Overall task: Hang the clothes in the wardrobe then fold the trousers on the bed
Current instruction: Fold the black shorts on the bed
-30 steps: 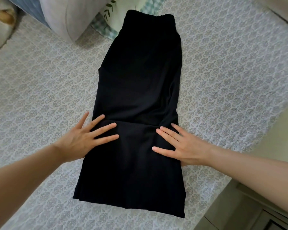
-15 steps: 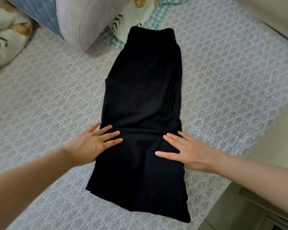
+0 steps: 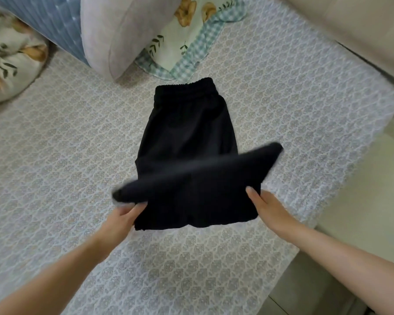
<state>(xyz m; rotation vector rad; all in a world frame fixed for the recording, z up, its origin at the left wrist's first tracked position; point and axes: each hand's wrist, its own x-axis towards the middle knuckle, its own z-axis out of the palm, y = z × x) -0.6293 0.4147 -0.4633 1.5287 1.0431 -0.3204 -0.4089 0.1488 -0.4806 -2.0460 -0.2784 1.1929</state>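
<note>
Trousers (image 3: 187, 133) hem now raised, gripped by left hand (image 3: 123, 215) and right hand (image 3: 267, 209)

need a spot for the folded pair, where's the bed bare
Bare bedspread left of the black trousers, below the pillows; more on their right, up to its edge; and the near strip in front of them. Crowded along the top.

A bed with a pale grey, medallion-patterned quilted cover (image 3: 55, 155) fills the view. At its far end: blue striped cushion (image 3: 62, 23), plain grey pillow (image 3: 123, 30), floral cloth with gingham border (image 3: 168, 51); floral pillow (image 3: 9, 64) far left. Beige panel (image 3: 350, 23) upper right. Lighting: soft, even.
</note>
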